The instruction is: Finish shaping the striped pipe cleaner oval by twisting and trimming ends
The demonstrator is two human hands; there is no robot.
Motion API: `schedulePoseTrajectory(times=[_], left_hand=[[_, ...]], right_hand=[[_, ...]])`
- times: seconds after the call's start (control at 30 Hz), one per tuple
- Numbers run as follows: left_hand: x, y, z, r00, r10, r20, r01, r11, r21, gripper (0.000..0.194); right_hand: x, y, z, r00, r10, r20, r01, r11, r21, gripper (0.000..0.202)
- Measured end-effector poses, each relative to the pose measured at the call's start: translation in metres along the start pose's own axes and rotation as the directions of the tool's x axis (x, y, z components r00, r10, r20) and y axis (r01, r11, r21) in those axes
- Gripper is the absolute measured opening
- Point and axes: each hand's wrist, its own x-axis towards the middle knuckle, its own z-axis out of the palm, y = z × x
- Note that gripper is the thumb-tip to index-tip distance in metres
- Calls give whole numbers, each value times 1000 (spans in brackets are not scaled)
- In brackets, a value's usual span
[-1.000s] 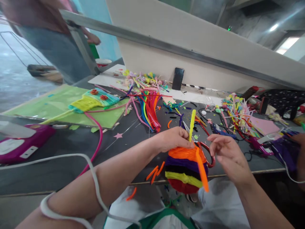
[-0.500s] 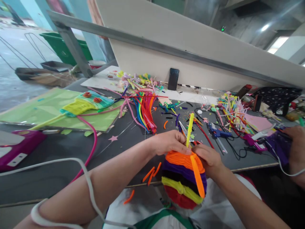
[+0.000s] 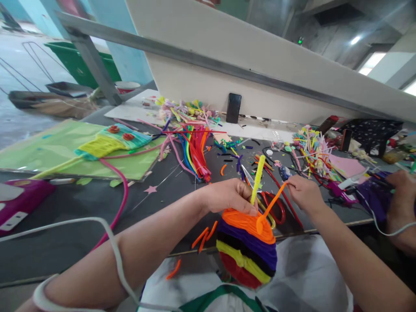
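A rounded piece banded in orange, purple, black, yellow and red pipe cleaners (image 3: 247,247) hangs over my lap at the table edge. My left hand (image 3: 232,195) pinches its top, where a yellow fuzzy stem (image 3: 258,177) sticks up. Out to the right, my right hand (image 3: 305,193) is closed on the end of an orange pipe cleaner (image 3: 274,203), drawn taut from the piece's orange top. Red-handled scissors (image 3: 274,208) lie on the table between and behind my hands.
Short orange offcuts (image 3: 204,236) lie by the table edge. Beyond are a bundle of coloured pipe cleaners (image 3: 198,151), a leaning phone (image 3: 233,108) and a green sheet (image 3: 58,130) bearing a fuzzy brush-shaped piece. A white cable (image 3: 110,238) crosses my left arm. Another person's hand (image 3: 403,203) is at right.
My right hand has moved away to the right and up, pulling the orange pipe cleaner out straight from where it hung down the front. My left hand keeps its pinch at the top.
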Motion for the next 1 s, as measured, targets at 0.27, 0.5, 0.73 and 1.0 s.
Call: schedulePoseTrajectory(times=[0.27,0.5,0.73,1.0], left_hand=[[-2,0,0,988,-11,155,-5,994,105,24],[-1,1,-6,1000,20,22,-24,985,168,28],[1,-1,-6,998,32,-51,-25,990,139,26],[4,-5,-4,996,25,-81,-10,984,177,31]], right_hand=[[35,28,2,942,330,-53,-333,942,-47,16],[18,-42,-41,953,242,-182,-235,970,59,60],[-23,-57,-82,925,359,126,-378,828,414,71],[-41,-110,-84,912,194,362,-409,520,750,18]])
